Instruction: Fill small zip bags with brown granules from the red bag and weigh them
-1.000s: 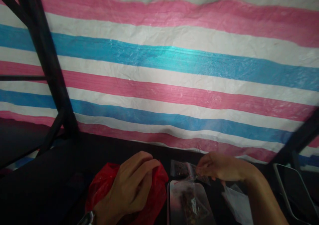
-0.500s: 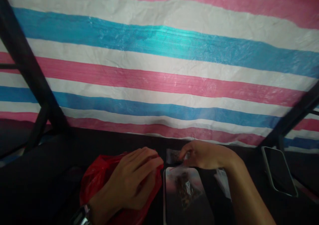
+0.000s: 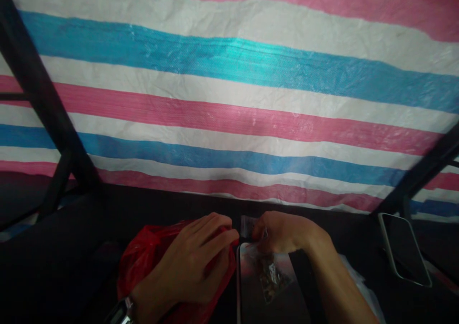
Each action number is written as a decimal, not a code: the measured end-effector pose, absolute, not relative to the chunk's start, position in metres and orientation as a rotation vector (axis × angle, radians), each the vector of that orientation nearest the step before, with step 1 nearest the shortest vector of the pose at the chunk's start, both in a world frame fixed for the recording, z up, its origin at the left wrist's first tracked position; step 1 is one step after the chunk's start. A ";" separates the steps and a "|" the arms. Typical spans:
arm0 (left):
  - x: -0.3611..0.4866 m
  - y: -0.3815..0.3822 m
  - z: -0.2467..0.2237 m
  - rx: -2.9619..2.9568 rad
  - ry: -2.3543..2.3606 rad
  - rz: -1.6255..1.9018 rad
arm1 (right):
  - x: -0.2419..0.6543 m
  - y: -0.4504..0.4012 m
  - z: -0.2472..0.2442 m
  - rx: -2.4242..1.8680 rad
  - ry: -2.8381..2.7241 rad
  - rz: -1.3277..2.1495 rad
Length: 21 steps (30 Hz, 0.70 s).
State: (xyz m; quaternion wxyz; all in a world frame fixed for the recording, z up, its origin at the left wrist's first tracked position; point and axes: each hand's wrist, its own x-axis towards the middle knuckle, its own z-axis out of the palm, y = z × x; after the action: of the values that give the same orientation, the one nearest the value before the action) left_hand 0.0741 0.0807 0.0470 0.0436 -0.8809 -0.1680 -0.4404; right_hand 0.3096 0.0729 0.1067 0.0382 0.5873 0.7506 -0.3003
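Observation:
My left hand point(image 3: 195, 259), a watch point(image 3: 122, 312) on its wrist, lies over a crumpled red plastic bag point(image 3: 138, 254). Its fingers are bent round the bag's right edge. My right hand point(image 3: 278, 230) reaches down with closed fingers at a small clear plastic bag point(image 3: 246, 227) behind a flat metallic plate with rounded corners point(image 3: 249, 290). The fingertips are partly hidden but appear to pinch that bag. On the plate lies a clear packet of small brown pieces point(image 3: 271, 281), its upper end beneath my right hand.
More clear plastic bags point(image 3: 362, 285) lie beside my right forearm. A phone point(image 3: 405, 250) rests at the right of the dark surface point(image 3: 172, 202). Dark frame legs point(image 3: 46, 104) slope at both sides, before a striped plastic sheet point(image 3: 229, 89).
My right hand has moved slightly left and toward me, and its forearm has swung left, showing more of the clear bags beside it. My left hand has barely shifted.

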 end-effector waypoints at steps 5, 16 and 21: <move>0.073 0.081 0.046 -2.696 -0.638 -1.410 | 0.314 0.070 0.111 1.832 2.328 -0.944; 0.093 0.076 0.043 -3.278 -1.566 -1.650 | 0.301 0.061 0.129 1.833 2.707 -1.578; 0.095 0.088 0.042 -3.077 -1.693 -2.153 | 0.294 0.072 0.125 2.027 2.966 -1.357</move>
State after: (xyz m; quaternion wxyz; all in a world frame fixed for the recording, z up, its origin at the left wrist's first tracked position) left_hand 0.0949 0.0882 0.0420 -0.4697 -0.6594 -0.3628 -0.4614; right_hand 0.2938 0.0715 0.1249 -0.3423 0.4959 0.7257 -0.3320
